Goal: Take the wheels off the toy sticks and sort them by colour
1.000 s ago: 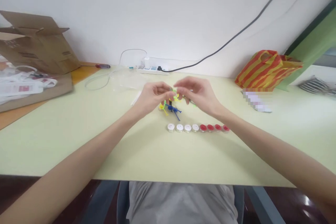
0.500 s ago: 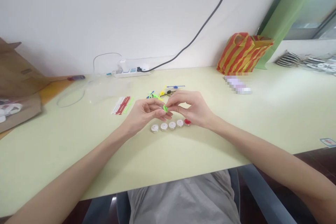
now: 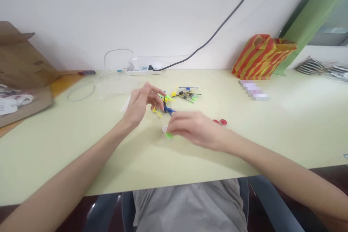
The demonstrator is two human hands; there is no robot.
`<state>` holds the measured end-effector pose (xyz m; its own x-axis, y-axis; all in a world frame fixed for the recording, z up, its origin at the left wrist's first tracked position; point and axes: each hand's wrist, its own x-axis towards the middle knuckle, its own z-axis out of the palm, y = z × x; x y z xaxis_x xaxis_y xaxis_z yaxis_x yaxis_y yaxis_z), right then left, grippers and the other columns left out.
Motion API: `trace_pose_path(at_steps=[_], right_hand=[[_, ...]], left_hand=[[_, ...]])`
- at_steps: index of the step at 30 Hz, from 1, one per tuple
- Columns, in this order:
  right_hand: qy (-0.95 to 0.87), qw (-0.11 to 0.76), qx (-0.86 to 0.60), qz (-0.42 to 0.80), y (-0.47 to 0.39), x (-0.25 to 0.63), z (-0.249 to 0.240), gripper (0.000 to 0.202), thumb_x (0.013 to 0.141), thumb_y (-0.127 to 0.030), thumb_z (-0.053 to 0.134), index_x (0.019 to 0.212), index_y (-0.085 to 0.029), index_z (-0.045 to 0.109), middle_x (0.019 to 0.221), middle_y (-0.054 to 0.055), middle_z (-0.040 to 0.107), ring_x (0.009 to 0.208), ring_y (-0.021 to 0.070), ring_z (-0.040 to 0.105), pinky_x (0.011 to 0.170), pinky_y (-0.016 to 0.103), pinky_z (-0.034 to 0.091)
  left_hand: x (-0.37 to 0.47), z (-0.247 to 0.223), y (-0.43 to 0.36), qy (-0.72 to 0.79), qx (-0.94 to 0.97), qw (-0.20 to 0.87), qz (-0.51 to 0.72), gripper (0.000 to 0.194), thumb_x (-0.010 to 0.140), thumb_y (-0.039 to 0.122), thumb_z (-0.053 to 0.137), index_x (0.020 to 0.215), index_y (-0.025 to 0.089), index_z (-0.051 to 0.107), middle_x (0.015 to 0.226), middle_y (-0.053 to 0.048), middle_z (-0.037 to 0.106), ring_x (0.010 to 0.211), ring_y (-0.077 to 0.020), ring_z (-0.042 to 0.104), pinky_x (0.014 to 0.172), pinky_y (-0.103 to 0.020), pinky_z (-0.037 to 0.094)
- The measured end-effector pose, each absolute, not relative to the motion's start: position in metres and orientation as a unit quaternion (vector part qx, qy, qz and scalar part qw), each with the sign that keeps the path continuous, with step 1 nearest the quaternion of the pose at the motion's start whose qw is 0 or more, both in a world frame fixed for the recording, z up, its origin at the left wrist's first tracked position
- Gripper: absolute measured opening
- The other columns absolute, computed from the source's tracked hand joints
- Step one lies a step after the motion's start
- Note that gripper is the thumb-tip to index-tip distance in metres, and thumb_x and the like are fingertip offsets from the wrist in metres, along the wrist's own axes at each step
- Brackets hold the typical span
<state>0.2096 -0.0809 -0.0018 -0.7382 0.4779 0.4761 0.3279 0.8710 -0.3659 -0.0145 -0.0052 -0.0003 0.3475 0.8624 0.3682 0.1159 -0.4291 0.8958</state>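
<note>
Pinching blurred green disc [image 3: 169, 135] below frame ctr: R hand [image 3: 194, 129] fingertips together on it, by white-topped tub [image 3: 164, 129]. L hand [image 3: 140, 104] fingers apart nr plastic pcs [image 3: 169, 110]. Best: light grip, disc level, tub unbumped.

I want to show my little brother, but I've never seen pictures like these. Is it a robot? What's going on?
No robot here! These are a person's own two bare hands. Every picture comes from one camera worn on the person's head, looking forward and down, so you see what they see.

On the pale green table lie thin plastic bits in blue, yellow, black and green. Nearer the person are small round pots, with a white top and red tops. A striped bag stands at the back.

The right hand seems to pinch something bright green, too blurry to name. The left hand is beside the plastic bits, fingers apart.
</note>
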Motion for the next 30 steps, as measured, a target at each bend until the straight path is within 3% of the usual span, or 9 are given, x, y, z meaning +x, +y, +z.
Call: trace_pose_path(at_steps=[2, 4, 7, 11, 17, 22, 30], right_hand=[[-0.962, 0.149, -0.218, 0.068, -0.09, 0.199, -0.007, 0.024, 0.103, -0.003, 0.05, 0.102, -0.013, 0.072, 0.106, 0.011, 0.071, 0.085, 0.0188, 0.065, 0.073, 0.03, 0.05], [-0.971, 0.078, -0.228, 0.01, -0.097, 0.19, -0.011, 0.023, 0.103, -0.005, 0.05, 0.103, -0.013, 0.071, 0.105, 0.011, 0.069, 0.084, 0.0205, 0.062, 0.069, 0.031, 0.046], [-0.969, 0.093, -0.23, 0.001, -0.097, 0.192, -0.006, 0.024, 0.105, -0.008, 0.049, 0.104, -0.016, 0.072, 0.106, 0.011, 0.069, 0.091, 0.0214, 0.061, 0.075, 0.032, 0.046], [-0.935, 0.181, -0.297, 0.077, -0.081, 0.226, 0.018, 0.021, 0.102, -0.01, 0.056, 0.105, -0.02, 0.074, 0.109, 0.009, 0.071, 0.09, 0.02, 0.064, 0.077, 0.031, 0.047], [-0.901, 0.097, -0.401, 0.133, -0.058, 0.262, 0.029, 0.02, 0.086, -0.011, 0.079, 0.104, -0.02, 0.079, 0.103, 0.007, 0.076, 0.089, 0.0223, 0.068, 0.073, 0.031, 0.044], [-0.898, 0.056, -0.408, 0.154, -0.054, 0.253, 0.019, 0.017, 0.088, -0.006, 0.074, 0.096, -0.019, 0.081, 0.093, 0.007, 0.078, 0.088, 0.0219, 0.067, 0.075, 0.031, 0.043], [-0.907, 0.097, -0.378, 0.162, -0.051, 0.25, 0.01, 0.012, 0.09, -0.008, 0.074, 0.091, -0.018, 0.082, 0.089, 0.008, 0.078, 0.088, 0.0227, 0.066, 0.076, 0.032, 0.043]], left_hand=[[-0.017, 0.003, -0.004, 0.357, 0.736, 0.359, 0.45, 0.055, 0.106, 0.06, 0.046, 0.091, 0.015, 0.074, 0.068, -0.007, 0.071, 0.06, -0.016, 0.062, 0.059, -0.029, 0.046], [-0.018, 0.004, -0.005, 0.365, 0.783, 0.297, 0.407, 0.044, 0.105, 0.052, 0.053, 0.089, 0.016, 0.073, 0.075, -0.006, 0.073, 0.068, -0.0157, 0.064, 0.064, -0.028, 0.046], [-0.015, 0.001, -0.008, 0.359, 0.839, 0.237, 0.334, 0.031, 0.102, 0.043, 0.057, 0.091, 0.018, 0.073, 0.088, -0.005, 0.076, 0.079, -0.0161, 0.065, 0.07, -0.027, 0.046], [-0.011, -0.006, -0.012, 0.312, 0.9, 0.21, 0.219, 0.022, 0.099, 0.037, 0.058, 0.102, 0.021, 0.073, 0.09, -0.002, 0.072, 0.077, -0.0153, 0.06, 0.071, -0.028, 0.044], [-0.017, 0.012, -0.019, 0.308, 0.929, 0.193, 0.074, 0.029, 0.091, 0.05, 0.071, 0.101, 0.022, 0.073, 0.084, 0.001, 0.063, 0.073, -0.0144, 0.055, 0.066, -0.027, 0.037], [-0.02, 0.023, -0.021, 0.327, 0.918, 0.224, 0.021, 0.019, 0.089, 0.04, 0.072, 0.099, 0.024, 0.075, 0.083, 0.001, 0.064, 0.072, -0.0141, 0.057, 0.064, -0.026, 0.038], [-0.02, 0.019, -0.02, 0.322, 0.909, 0.263, 0.015, 0.014, 0.089, 0.034, 0.068, 0.09, 0.023, 0.077, 0.076, 0.0, 0.066, 0.067, -0.0141, 0.059, 0.06, -0.026, 0.038]])
